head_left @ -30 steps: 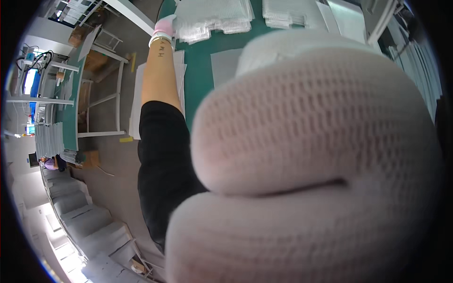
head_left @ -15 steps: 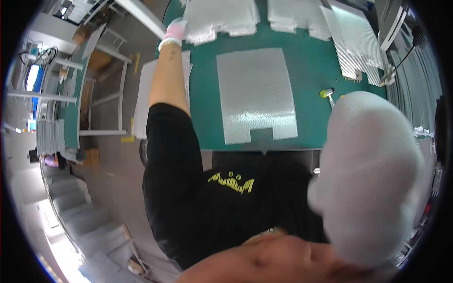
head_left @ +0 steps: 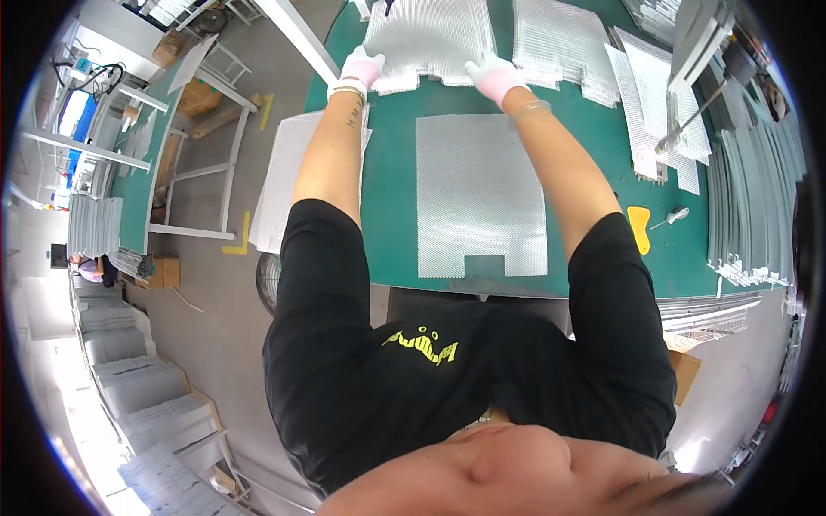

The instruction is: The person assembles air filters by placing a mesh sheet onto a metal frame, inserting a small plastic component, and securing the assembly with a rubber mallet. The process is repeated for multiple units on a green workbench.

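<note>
Presently, our left hand (head_left: 363, 69) and right hand (head_left: 495, 77) are apart, the far sheet stack (head_left: 430, 41) between them; we cannot confirm grip.

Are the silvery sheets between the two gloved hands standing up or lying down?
Lying down, in a pile: the silvery sheets are broad side up on the green table, with layered edges showing near the left hand.

Smooth grey flr (head_left: 206, 335); yellow L-shaped tape mark (head_left: 237, 250) on it, btwn green-topped main table (head_left: 391, 198) & 2nd green-topped table w/ white metal legs (head_left: 131, 206), far L. Brown cardboard box (head_left: 172, 272) nr latter. Bright white glare (head_left: 79, 413), lower L.
</note>
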Motion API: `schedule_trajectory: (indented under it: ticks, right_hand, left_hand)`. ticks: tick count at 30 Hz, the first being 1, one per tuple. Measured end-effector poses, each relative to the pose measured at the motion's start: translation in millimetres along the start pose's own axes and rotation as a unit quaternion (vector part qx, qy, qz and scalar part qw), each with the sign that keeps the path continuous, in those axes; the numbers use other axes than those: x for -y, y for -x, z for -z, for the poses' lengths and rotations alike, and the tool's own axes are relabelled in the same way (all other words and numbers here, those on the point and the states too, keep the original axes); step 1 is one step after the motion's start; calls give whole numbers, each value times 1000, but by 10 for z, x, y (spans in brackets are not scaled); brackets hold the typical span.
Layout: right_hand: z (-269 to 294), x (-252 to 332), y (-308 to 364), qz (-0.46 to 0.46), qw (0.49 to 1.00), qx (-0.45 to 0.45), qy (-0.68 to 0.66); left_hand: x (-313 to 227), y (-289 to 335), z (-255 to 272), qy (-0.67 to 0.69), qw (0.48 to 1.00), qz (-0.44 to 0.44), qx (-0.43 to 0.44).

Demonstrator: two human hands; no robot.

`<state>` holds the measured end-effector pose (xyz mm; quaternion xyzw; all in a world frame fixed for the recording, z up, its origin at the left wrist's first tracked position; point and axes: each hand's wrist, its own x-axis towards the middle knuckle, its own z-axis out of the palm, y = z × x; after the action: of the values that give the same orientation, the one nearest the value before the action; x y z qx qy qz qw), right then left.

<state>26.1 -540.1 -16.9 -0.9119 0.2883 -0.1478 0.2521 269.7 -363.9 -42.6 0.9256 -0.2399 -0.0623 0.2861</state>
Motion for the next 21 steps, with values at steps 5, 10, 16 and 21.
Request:
schedule_trajectory:
  ticks: [5,10,16,21]
  right_hand:
    - [68,248,-110,102,980,-52,162]
    - [304,429,-39,130,977,-118,120]
    - [326,479,-220,122,977,-92,146]
    - [482,558,-159,166,958,-226,65]
  left_hand:
    - [-31,72,-50,33,991,-98,-88]
    - [19,59,-76,12,991,-84,-101]
    - [221,49,-71,77,988,-130,-24]
    - [-49,264,46,201,970,-109,80]
